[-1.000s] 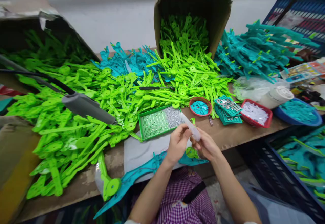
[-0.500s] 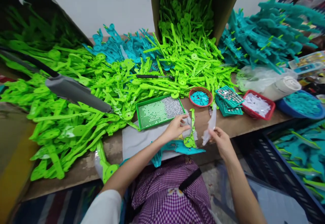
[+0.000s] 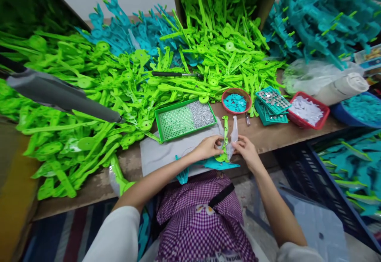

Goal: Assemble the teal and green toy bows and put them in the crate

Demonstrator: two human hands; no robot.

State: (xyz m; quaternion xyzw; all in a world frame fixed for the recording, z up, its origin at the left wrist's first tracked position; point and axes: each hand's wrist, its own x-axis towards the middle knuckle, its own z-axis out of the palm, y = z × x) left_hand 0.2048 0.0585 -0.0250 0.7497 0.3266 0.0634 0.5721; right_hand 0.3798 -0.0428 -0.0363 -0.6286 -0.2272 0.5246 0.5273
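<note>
My right hand pinches a translucent whitish plastic piece, long and narrow, held upright just right of a lime-green plastic arm. My left hand is curled, with thumb and fingertips against the left edge of that green arm. The green arm's wide lower end rests over a teal plastic body at the table edge. A grey cloth lies under the work, and my left forearm hides part of the teal body.
A green tray of small metal parts stands behind my hands. Farther right are a red bowl of teal pieces, stacked teal baskets and a red basket of white pieces. Heaped green arms and a grey tool occupy the left.
My right hand has moved left, bringing the translucent piece upright beside the green arm. My left hand has lowered slightly onto the green arm's edge. The camera view has shifted.
</note>
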